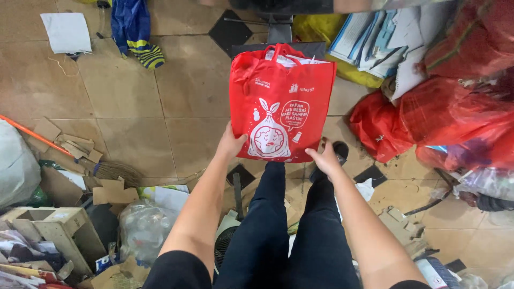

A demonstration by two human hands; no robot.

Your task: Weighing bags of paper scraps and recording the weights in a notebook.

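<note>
A red tote bag [281,96] with a white printed drawing stands upright in front of my legs, with white papers showing at its top. My left hand [231,143] grips its lower left corner. My right hand [325,157] holds its lower right corner. Behind the bag is a dark flat platform [246,49] with a metal post [279,27]. My legs in dark trousers [289,225] are below the bag.
Red net sacks [455,112] and a stack of papers and books [385,40] lie at the right. A broom [64,152], cardboard scraps, a wooden crate [53,227] and a clear bag of plastic bottles [144,227] crowd the left. A blue cloth [134,27] lies on the tiled floor.
</note>
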